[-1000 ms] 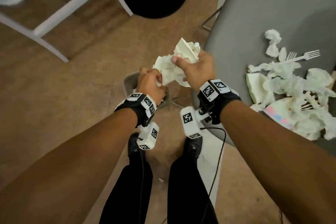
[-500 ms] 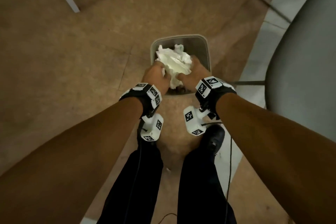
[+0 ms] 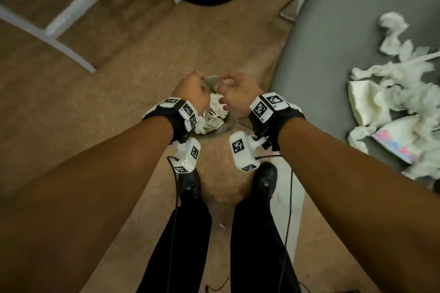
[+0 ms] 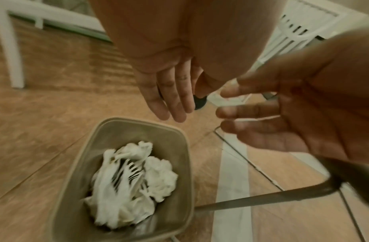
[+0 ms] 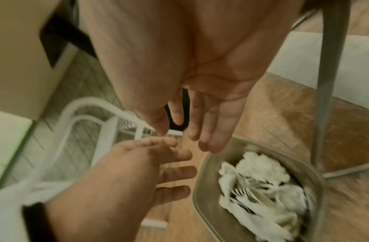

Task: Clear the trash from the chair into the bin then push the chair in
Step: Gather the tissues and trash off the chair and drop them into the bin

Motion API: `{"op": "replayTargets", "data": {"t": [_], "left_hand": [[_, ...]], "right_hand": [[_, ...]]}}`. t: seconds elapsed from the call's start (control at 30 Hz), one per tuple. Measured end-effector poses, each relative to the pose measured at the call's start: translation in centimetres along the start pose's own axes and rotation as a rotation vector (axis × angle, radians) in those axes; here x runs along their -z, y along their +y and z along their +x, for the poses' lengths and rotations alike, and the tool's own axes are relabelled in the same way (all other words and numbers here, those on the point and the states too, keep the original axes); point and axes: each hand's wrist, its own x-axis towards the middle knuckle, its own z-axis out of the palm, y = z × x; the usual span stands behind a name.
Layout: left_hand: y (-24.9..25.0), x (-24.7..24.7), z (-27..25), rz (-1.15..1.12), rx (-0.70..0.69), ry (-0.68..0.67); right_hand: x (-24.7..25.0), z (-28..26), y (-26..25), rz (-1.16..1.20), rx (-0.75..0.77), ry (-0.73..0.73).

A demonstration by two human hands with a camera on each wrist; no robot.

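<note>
My left hand (image 3: 194,93) and right hand (image 3: 238,94) hover side by side above the bin (image 4: 117,129), fingers straight, loosely spread, holding nothing. Crumpled tissues (image 4: 136,181) and white forks lie inside the bin. Farther right, more trash (image 3: 392,112) still covers the grey chair (image 3: 333,31).

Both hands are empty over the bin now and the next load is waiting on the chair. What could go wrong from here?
1. The bin is small and the crumpled paper already fills much of it; the pile on the chair may overflow it.
2. The remaining trash is loose shreds, and the right hand or left hand may shed bits onto the floor.
3. The bin stands beside a chair leg; pushing the chair in may knock it.
</note>
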Motion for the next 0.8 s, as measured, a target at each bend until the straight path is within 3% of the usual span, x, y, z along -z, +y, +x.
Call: {"op": "replayTargets", "data": {"t": [0.17,0.37,0.5,0.6,0.8], "left_hand": [[11.1,-1.2,-0.5,0.014,-0.206,-0.036],[23.4,-8.8,-1.8,-0.027,-0.376,-0.140],[29.4,-13.2,-3.5,0.247,-0.567,-0.249],[31.4,-15.6,-3.5,0.464,-0.593,-0.307],[32.8,-17.0,-2.1,0.312,-0.506,-0.340]], "right_hand": [[11.6,-4.0,-1.0,0.171,0.101,0.171],[26.2,-7.8,7.0,0.150,0.104,0.466],[33.7,-9.4,12.3,-0.029,0.033,0.598],[37.6,-10.3,14.8,-0.308,0.010,0.641],[39.9,-7.7,16.0,-0.693,0.162,0.551]]}}
